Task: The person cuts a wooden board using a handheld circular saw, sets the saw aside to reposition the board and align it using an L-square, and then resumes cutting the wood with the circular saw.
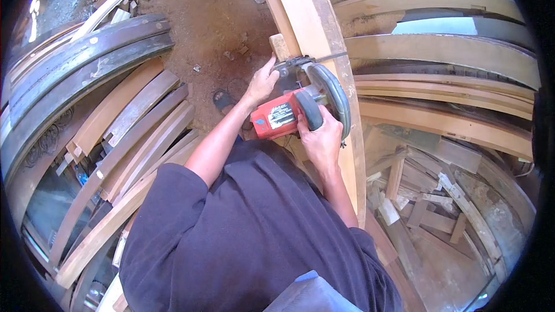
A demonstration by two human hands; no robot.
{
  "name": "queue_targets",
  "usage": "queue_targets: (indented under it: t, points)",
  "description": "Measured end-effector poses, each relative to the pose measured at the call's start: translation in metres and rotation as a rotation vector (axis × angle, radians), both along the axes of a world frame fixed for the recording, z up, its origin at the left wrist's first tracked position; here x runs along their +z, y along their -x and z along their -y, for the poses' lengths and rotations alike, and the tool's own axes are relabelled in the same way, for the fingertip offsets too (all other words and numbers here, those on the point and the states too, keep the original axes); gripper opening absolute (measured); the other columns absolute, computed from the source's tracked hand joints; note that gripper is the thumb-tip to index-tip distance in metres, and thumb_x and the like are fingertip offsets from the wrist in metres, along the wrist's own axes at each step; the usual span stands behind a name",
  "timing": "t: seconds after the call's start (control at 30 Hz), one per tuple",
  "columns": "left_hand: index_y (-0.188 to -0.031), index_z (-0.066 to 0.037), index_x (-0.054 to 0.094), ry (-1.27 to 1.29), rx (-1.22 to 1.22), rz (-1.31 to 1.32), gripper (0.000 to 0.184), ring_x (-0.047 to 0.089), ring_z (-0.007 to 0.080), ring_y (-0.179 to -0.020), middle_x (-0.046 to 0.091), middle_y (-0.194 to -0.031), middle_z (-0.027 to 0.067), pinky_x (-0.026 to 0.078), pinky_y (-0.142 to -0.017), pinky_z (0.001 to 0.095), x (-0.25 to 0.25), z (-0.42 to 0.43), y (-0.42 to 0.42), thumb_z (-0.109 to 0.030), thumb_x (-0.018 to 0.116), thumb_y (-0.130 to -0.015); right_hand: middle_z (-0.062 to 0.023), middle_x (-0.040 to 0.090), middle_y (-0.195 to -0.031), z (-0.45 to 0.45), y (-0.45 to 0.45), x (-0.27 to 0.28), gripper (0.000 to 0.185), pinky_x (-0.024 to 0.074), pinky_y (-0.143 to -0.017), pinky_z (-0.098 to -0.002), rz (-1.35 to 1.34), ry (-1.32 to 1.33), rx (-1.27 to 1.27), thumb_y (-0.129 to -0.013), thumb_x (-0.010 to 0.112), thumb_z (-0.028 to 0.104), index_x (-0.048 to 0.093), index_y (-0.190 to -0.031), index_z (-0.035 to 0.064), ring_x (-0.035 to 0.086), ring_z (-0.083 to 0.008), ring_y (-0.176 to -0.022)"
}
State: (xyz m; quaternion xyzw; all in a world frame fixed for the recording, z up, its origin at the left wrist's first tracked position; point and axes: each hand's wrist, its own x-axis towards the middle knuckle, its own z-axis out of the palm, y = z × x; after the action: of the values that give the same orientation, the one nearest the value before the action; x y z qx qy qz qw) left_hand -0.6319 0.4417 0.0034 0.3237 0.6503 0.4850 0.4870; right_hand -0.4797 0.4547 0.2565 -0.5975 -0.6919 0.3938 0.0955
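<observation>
A red circular saw (277, 117) with a dark blade guard rests on a long, pale wooden board (300, 8). My right hand (324, 141) is wrapped round the saw's black rear handle. At the saw's front edge, my left hand (261, 85) is closed, with its index fingertip against a small wood block (280, 47) at the board's left side. Its other fingers are partly hidden beneath. The blade and the cut line cannot be seen under the guard and base.
Curved timber pieces (130, 104) are stacked on the left, and more long boards (439, 52) lie on the right. Wood offcuts (430, 211) are heaped at lower right. Brown dirt ground (202, 11) shows ahead, with a sandalled foot (223, 100) below my left arm.
</observation>
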Motion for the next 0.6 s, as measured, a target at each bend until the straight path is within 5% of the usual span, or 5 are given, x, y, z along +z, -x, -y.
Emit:
queue_targets:
  t: [0.2, 0.27, 0.37, 0.47, 0.6]
  points:
    - [-0.158, 0.012, 0.036, 0.092, -0.050, 0.095, 0.069, 0.046, 0.0322, -0.151, 0.046, -0.161, 0.0303, 0.033, -0.125, 0.0366, 0.025, -0.016, 0.032, -0.022, 0.052, -0.101, -0.0268, 0.075, -0.092, -0.014, 0.026, -0.004, 0.026, 0.0590, -0.080, -0.0450, 0.044, -0.032, 0.020, -0.090, 0.077, 0.015, 0.074, -0.111, -0.0004, 0.076, -0.0423, -0.090]
    - [-0.159, 0.011, 0.036, 0.097, -0.048, 0.101, 0.070, 0.046, 0.0328, -0.151, 0.047, -0.161, 0.0303, 0.034, -0.125, 0.0373, 0.028, -0.022, 0.040, -0.023, 0.053, -0.100, -0.0191, 0.077, -0.090, -0.020, 0.034, -0.006, 0.023, 0.0567, -0.079, -0.0380, 0.043, -0.069, 0.008, -0.089, 0.078, 0.011, 0.075, -0.108, -0.0018, 0.075, -0.0238, -0.080]
    - [-0.160, 0.009, 0.036, 0.016, -0.044, 0.047, 0.070, 0.047, 0.0344, -0.151, 0.047, -0.160, 0.0299, 0.035, -0.125, 0.0388, 0.018, -0.030, 0.052, -0.025, 0.052, -0.101, -0.0171, 0.077, -0.089, -0.026, 0.052, 0.002, 0.024, 0.0559, -0.079, -0.0368, 0.076, -0.044, -0.009, -0.089, 0.079, 0.012, 0.075, -0.109, -0.0015, 0.072, -0.0212, -0.079]
    - [-0.160, 0.008, 0.037, 0.072, -0.072, 0.059, 0.069, 0.045, 0.0355, -0.152, 0.046, -0.161, 0.0301, 0.034, -0.125, 0.0396, 0.016, -0.038, 0.065, -0.025, 0.051, -0.101, -0.0254, 0.076, -0.091, -0.034, 0.065, 0.000, 0.026, 0.0587, -0.079, -0.0425, 0.077, -0.081, 0.021, -0.090, 0.078, 0.017, 0.075, -0.109, -0.0004, 0.078, -0.0395, -0.088]
    - [-0.159, 0.009, 0.037, -0.012, -0.057, 0.029, 0.069, 0.045, 0.0362, -0.151, 0.046, -0.160, 0.0312, 0.034, -0.125, 0.0400, 0.002, -0.049, 0.077, -0.025, 0.050, -0.101, -0.0240, 0.076, -0.090, -0.044, 0.081, 0.003, 0.024, 0.0582, -0.078, -0.0405, 0.073, -0.075, 0.021, -0.090, 0.078, 0.015, 0.075, -0.109, -0.0006, 0.078, -0.0357, -0.084]
